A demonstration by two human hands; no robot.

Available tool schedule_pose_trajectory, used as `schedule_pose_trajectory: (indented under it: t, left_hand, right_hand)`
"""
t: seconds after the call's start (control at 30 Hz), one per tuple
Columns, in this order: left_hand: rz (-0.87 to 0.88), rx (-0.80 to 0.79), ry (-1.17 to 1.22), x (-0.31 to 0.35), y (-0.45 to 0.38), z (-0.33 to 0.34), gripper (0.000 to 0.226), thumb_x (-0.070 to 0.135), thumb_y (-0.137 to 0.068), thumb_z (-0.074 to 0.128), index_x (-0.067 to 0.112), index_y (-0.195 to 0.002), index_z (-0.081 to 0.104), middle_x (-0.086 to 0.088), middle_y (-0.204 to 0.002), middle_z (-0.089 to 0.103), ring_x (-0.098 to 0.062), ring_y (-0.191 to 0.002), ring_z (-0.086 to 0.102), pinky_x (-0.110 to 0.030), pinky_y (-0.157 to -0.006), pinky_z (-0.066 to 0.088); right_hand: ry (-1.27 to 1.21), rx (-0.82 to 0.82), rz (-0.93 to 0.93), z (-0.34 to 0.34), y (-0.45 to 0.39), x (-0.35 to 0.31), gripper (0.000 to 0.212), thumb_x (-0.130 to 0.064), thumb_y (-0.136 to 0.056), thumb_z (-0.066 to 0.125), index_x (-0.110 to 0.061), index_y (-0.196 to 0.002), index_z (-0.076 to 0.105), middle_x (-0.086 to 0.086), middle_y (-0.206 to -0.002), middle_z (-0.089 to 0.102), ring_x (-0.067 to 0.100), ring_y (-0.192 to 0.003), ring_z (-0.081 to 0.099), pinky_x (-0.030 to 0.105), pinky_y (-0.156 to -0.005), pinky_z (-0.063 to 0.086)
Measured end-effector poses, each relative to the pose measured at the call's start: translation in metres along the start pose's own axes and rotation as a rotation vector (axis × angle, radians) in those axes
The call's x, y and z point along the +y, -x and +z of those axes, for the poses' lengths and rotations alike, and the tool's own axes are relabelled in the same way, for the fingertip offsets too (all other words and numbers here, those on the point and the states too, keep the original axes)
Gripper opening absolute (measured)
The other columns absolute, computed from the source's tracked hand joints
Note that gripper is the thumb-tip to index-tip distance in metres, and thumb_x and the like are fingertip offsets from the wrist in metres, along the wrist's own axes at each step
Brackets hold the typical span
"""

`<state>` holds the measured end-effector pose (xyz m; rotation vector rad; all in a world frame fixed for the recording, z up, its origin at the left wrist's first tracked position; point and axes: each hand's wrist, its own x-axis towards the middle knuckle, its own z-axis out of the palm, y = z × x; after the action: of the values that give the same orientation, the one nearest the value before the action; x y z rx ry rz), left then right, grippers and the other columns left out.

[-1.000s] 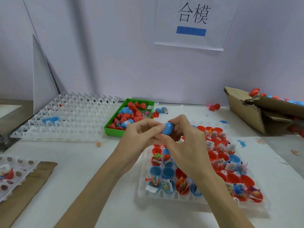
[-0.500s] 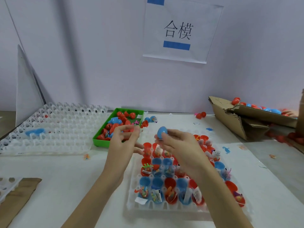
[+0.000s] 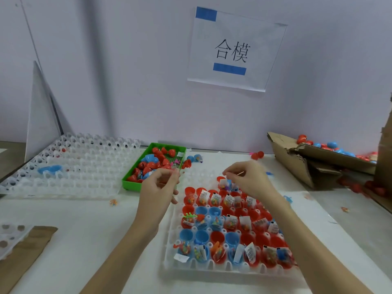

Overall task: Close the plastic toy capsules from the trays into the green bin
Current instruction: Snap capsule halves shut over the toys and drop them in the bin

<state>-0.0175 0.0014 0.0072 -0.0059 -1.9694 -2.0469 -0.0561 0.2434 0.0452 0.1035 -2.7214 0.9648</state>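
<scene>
Pale wall behind, a paper sign (image 3: 236, 49) with two characters taped on it, and a white table (image 3: 63, 240) below — that's the stage. Both hands are up over the far end of the near tray (image 3: 212, 269), well apart from each other. Left hand (image 3: 158, 187) hovers with fingers loosely curled, thumb and forefinger tips nearly together; whether anything small sits between them I cannot tell — it's blurred. Right hand (image 3: 249, 180) has its fingertips drawn in, pinched on something thin and hard to make out, directly above a small packet (image 3: 222, 183) in the tray's far row. No capsule in either hand now! Half a second ago the right hand held a blue capsule up between the two hands, and a second ago both hands were pressed together around it; that blue capsule is gone from the grip. Just beyond the left hand's fingertips sits the green bin (image 3: 129, 181), heaped with red and blue closed capsules (image 3: 152, 164). Beneath and nearer than both hands, the tray's cups hold open red and blue capsule halves (image 3: 216, 237), many with little packeted toys. Left of the left hand lies an empty white tray (image 3: 74, 166); right of the right hand, a torn cardboard box (image 3: 297, 158).
</scene>
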Motion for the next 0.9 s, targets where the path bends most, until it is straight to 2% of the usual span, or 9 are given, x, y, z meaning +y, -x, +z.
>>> schedule_pose_trajectory:
  t: [0.03,0.1,0.2,0.37,0.53,0.63,0.73,0.9]
  left_hand:
    - [0.009,0.006,-0.010,-0.001,0.000,-0.001,0.015,0.028,-0.101,0.066,0.017,-0.092,0.072,0.009,-0.071,0.068,-0.006,-0.062,0.062,-0.022,-0.054,0.056]
    - [0.014,0.013,-0.009,0.000,0.001,-0.002,0.018,0.027,-0.101,0.065,0.016,-0.089,0.072,0.008,-0.069,0.067,-0.007,-0.062,0.061,-0.021,-0.054,0.055]
    - [0.012,0.040,0.019,0.001,0.001,-0.002,0.020,0.026,-0.102,0.064,0.015,-0.088,0.073,0.007,-0.068,0.067,-0.007,-0.060,0.060,-0.021,-0.053,0.053]
    - [0.029,0.119,0.045,0.002,-0.002,-0.003,0.021,0.028,-0.102,0.064,0.015,-0.088,0.073,0.008,-0.067,0.067,-0.007,-0.058,0.059,-0.020,-0.051,0.051]
    - [-0.004,0.114,0.049,0.000,-0.006,-0.009,0.020,0.027,-0.102,0.065,0.014,-0.089,0.073,0.008,-0.067,0.068,-0.004,-0.056,0.059,-0.020,-0.051,0.050]
    - [-0.002,0.044,0.024,0.000,-0.004,-0.009,0.015,0.027,-0.100,0.068,0.016,-0.092,0.073,0.006,-0.072,0.069,-0.009,-0.063,0.062,-0.022,-0.054,0.054]
    - [0.090,-0.080,-0.105,0.003,0.002,-0.003,0.009,0.027,-0.094,0.075,0.021,-0.100,0.072,0.004,-0.087,0.071,-0.011,-0.078,0.066,-0.023,-0.063,0.059]
    - [0.214,-0.364,-0.270,0.001,0.015,0.011,0.053,0.032,-0.081,0.089,0.043,-0.123,0.059,0.016,-0.123,0.058,0.002,-0.104,0.064,-0.015,-0.084,0.056]
  right_hand:
    - [0.082,0.014,-0.018,0.009,0.000,-0.001,0.017,-0.013,-0.099,0.065,-0.017,-0.106,0.080,-0.002,-0.104,0.077,0.005,-0.079,0.065,0.019,-0.080,0.055]
    - [0.191,0.052,-0.015,0.019,-0.005,0.000,0.023,-0.010,-0.102,0.060,-0.018,-0.114,0.078,0.004,-0.116,0.072,0.014,-0.091,0.065,0.026,-0.088,0.053]
    - [0.291,0.034,-0.009,0.020,-0.019,0.006,0.023,-0.013,-0.102,0.061,-0.021,-0.115,0.078,0.007,-0.121,0.069,0.022,-0.102,0.064,0.033,-0.096,0.052]
    - [0.346,-0.189,-0.007,0.012,-0.044,0.010,0.016,-0.025,-0.094,0.074,-0.019,-0.108,0.081,0.007,-0.111,0.076,0.019,-0.096,0.068,0.032,-0.088,0.057]
    - [0.375,-0.192,-0.033,0.012,-0.055,0.007,0.015,-0.022,-0.093,0.075,-0.014,-0.104,0.081,0.005,-0.108,0.078,0.017,-0.091,0.069,0.028,-0.083,0.055]
    - [0.343,-0.137,-0.024,0.005,-0.057,0.003,0.017,-0.016,-0.095,0.071,-0.011,-0.108,0.080,0.006,-0.111,0.077,0.013,-0.082,0.064,0.022,-0.071,0.051]
    - [0.271,-0.088,-0.007,-0.003,-0.055,-0.010,0.017,-0.016,-0.096,0.070,-0.009,-0.108,0.080,0.005,-0.105,0.077,0.009,-0.068,0.059,0.016,-0.057,0.044]
    - [0.116,-0.116,0.000,0.004,-0.027,-0.038,0.016,-0.016,-0.092,0.068,-0.015,-0.097,0.083,-0.011,-0.081,0.072,0.011,-0.070,0.065,0.014,-0.053,0.045]
